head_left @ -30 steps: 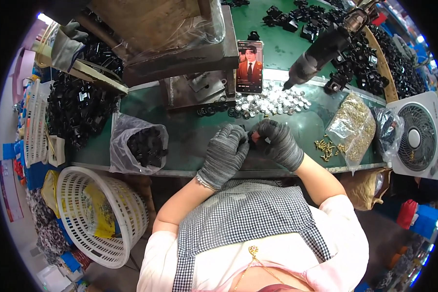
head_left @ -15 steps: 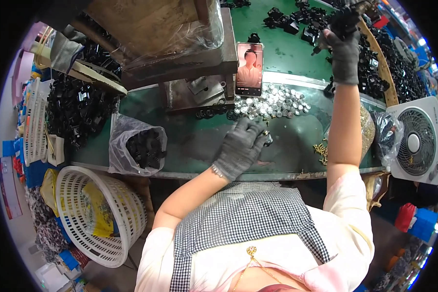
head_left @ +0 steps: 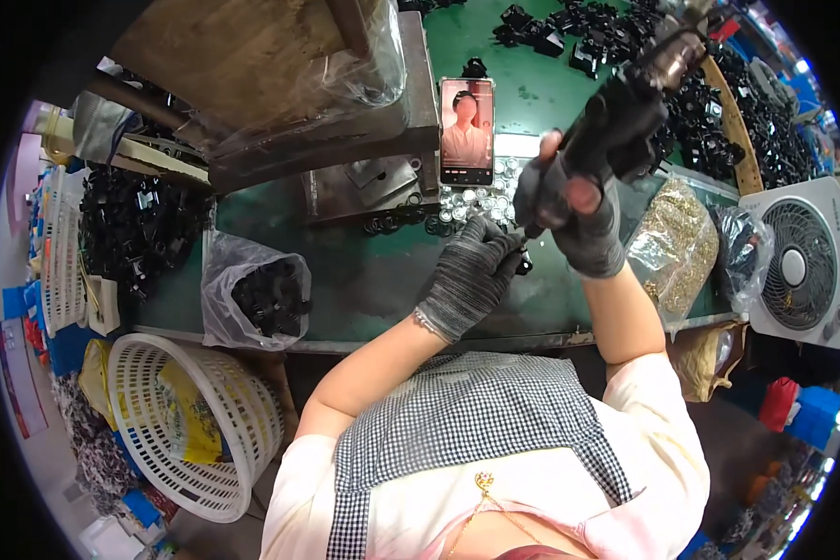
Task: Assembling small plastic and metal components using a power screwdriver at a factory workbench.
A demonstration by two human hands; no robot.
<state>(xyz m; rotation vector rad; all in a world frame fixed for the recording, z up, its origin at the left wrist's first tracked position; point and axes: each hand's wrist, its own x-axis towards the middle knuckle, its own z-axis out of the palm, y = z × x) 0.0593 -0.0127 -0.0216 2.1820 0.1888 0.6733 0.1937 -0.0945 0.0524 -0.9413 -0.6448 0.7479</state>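
My L hand (head_left: 471,280) pinches a blk part (head_left: 525,267) over the table (head_left: 369,280), nr. the metal discs (head_left: 456,207). My R hand (head_left: 577,219) is wrapped round the driver (head_left: 616,121), tip (head_left: 533,231) just beside the part; contact: can't tell.

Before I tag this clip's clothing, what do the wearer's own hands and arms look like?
The left hand and right hand wear dark grey streaked knit gloves; the left cuff has a pale edge. On the right, two fingers show bare tips. The forearms are bare below short pale sleeves.
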